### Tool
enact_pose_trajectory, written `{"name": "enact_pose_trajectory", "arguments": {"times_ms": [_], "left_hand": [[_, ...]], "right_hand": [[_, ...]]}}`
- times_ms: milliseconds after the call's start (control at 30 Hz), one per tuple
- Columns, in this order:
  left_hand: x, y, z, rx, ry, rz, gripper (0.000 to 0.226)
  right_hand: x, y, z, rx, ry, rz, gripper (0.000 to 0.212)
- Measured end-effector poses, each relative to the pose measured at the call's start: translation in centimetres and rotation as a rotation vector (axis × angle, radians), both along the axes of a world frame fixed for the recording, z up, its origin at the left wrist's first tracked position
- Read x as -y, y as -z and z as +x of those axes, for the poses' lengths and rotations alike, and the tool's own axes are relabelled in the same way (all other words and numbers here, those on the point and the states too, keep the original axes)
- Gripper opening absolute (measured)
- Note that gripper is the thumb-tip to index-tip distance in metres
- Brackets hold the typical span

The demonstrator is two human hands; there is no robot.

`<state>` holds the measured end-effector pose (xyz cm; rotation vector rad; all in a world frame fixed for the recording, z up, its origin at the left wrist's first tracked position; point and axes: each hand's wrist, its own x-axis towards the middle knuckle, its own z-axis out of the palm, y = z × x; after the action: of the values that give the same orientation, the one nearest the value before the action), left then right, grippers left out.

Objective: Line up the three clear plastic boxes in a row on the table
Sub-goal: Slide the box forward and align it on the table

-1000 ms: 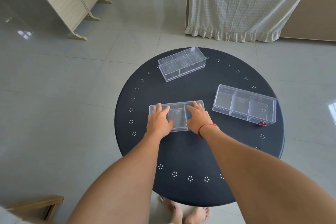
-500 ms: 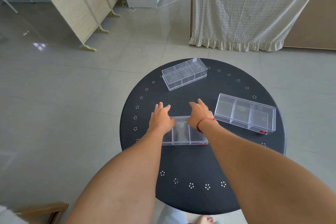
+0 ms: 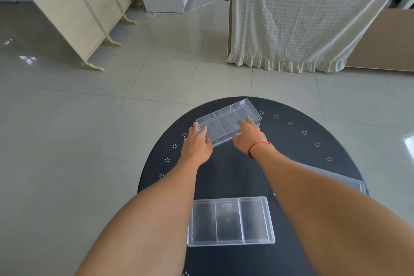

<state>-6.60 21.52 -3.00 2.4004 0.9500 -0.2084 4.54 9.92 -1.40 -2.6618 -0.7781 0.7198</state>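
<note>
Half a second ago both hands were on the near box point(image 3: 230, 220), the one closest to the person. Now they have left it and reached across the round black surface point(image 3: 313, 148) to the far box point(image 3: 228, 122), which sits near the far edge. The near box now lies alone, nearer to the person than the far box, between the two forearms, with its long side across the view. Nothing touches it.

The left hand point(image 3: 196, 144) is at the left end of the far box, with fingers spread and the fingertips against its near corner. The right hand point(image 3: 248, 135), which carries a red string on the wrist, lies on the near right part of the far box, fingers stretched forward and flat. So neither grip is pressed together; both are spread and touching the box, but I cannot tell if they already hold it firmly or only rest on it.

The far box stands at an angle: its right end points away from the person, so it is not parallel to the near box. The third box point(image 3: 336, 177) is to the right of the far box and closer to the person. It is mostly hidden behind the right forearm, and only one long edge shows.

I judge that the first box is placed and the second one is now in work. It probably needs to be turned straight and pulled toward the near box. The third box seems untouched.
</note>
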Motion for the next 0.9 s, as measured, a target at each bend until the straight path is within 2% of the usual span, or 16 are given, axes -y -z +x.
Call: {"name": "enact_pose_trajectory", "arguments": {"times_ms": [167, 267, 467, 600, 667, 767, 900], "left_hand": [[-1.7, 1.9, 3.2, -0.006, 0.111, 0.016, 0.048], [-1.8, 2.7, 3.7, -0.027, 0.119, -0.032, 0.048], [-0.9, 2.6, 2.6, 0.090, -0.053, 0.023, 0.036], [0.1, 2.3, 1.4, 0.117, -0.173, 0.035, 0.029], [0.4, 2.1, 1.0, 0.128, -0.233, 0.037, 0.035], [0.3, 2.1, 0.8, 0.128, -0.284, 0.041, 0.057], [-0.1, 2.7, 0.5, -0.018, -0.420, -0.205, 0.078]], "right_hand": [[-1.6, 2.1, 2.9, -0.015, -0.053, -0.083, 0.053], [-1.3, 3.3, 2.5, -0.010, -0.051, -0.088, 0.046], [-0.5, 2.5, 0.6, 0.107, 0.034, -0.018, 0.033], [0.5, 2.2, -0.7, 0.019, 0.064, -0.042, 0.030], [0.9, 2.3, -0.9, 0.012, 0.139, 0.000, 0.037], [1.0, 2.6, 0.2, -0.011, 0.245, 0.049, 0.058], [0.6, 3.1, 2.0, -0.372, 0.379, 0.029, 0.099]]}}
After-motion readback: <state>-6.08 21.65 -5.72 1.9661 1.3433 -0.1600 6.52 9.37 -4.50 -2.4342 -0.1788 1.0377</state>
